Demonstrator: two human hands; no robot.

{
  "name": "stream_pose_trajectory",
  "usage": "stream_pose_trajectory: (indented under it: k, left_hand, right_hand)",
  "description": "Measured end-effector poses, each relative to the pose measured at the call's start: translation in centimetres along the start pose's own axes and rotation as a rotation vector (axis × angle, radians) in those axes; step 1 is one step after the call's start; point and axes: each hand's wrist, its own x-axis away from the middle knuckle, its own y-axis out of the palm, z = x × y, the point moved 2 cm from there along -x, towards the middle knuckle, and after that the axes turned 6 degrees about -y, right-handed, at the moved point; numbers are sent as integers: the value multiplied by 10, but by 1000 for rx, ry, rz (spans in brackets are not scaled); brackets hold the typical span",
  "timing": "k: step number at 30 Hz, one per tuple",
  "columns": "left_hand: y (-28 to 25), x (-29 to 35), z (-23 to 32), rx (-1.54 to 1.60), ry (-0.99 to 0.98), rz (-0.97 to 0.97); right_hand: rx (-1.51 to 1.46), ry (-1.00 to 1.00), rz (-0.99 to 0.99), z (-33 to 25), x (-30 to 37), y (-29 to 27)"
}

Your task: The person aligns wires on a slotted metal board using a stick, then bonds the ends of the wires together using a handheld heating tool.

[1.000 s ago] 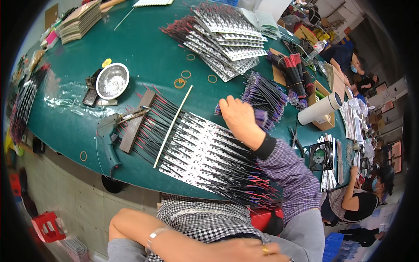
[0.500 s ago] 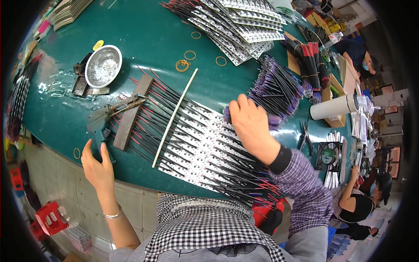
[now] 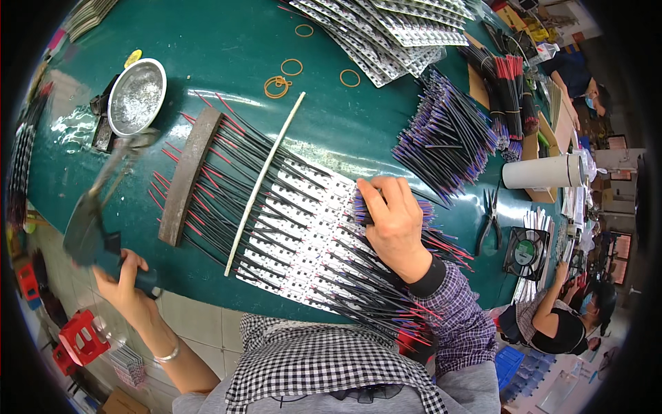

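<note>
My left hand (image 3: 131, 286) is closed round the handle of a dark soldering gun (image 3: 93, 224), blurred by motion, whose tip end is close to a round metal bowl (image 3: 138, 96). My right hand (image 3: 396, 228) grips a bundle of black wires (image 3: 362, 207) with purple ends, low over a white circuit board panel (image 3: 303, 241). Black wires with red ends fan out from both sides of the panel. Across the left-hand wires lie a pale thin rod (image 3: 265, 183) and a brown-grey bar (image 3: 189, 176).
A pile of loose black wires (image 3: 445, 131) lies right of the panel, with pliers (image 3: 490, 221), a small fan (image 3: 525, 252) and a white cylinder (image 3: 541, 172) beyond. Stacked panels (image 3: 386, 34) stand at the back. Rubber bands (image 3: 277, 87) lie on the green table (image 3: 221, 41). People sit at right.
My left hand, open before, has taken hold of the soldering gun and lifted it off the bar, to the left. My right hand has moved slightly down and left with its wires.
</note>
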Motion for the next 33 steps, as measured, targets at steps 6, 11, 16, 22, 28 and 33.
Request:
stream_pose_trajectory:
  k: [6, 11, 16, 22, 28, 33]
  left_hand:
    - [46, 39, 41, 861, -449, -438]
    - [93, 76, 61, 271, -343, -375]
    - [117, 101, 76, 68, -254, -355]
    - [115, 111, 65, 26, -423, -464]
    - [140, 106, 47, -229, -215, -602]
    - [149, 106, 41, -302, -41, -701]
  right_hand:
    - [-60, 22, -52, 1, -4, -7]
    - [-109, -29, -19, 8, -3, -5]
    - [-60, -21, -58, 7, -6, -6]
    - [-65, -69, -79, 6, -8, -7]
    - [-45, -82, -116, 9, -7, -7]
    - [-48, -106, -96, 10, -5, -5]
